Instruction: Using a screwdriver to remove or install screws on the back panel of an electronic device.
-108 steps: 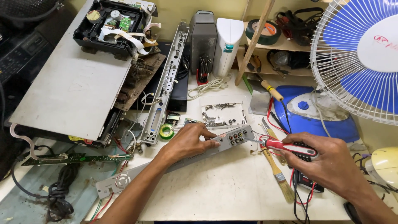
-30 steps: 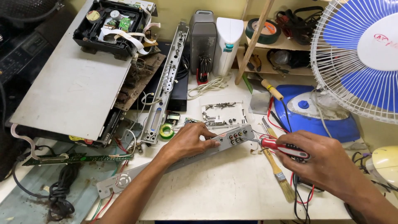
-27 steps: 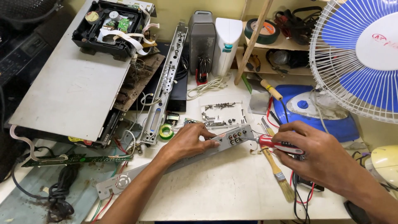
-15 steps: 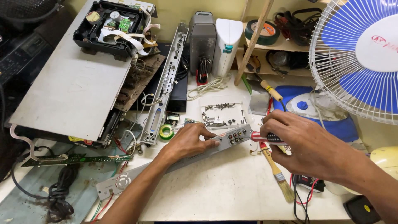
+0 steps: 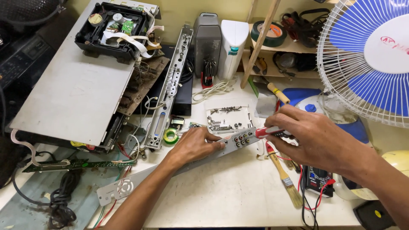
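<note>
Metal panel (image 5: 179, 168), screwdriver (image 5: 269, 132), screws (image 5: 223, 117), paintbrush (image 5: 284, 176)

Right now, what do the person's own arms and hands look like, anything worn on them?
Both are bare. The left hand and its forearm show no glove, sleeve, watch or ring. The right hand is also ungloved, with no ring or wristband visible, and its forearm is uncovered up to the picture's edge. No markings show on either.
</note>
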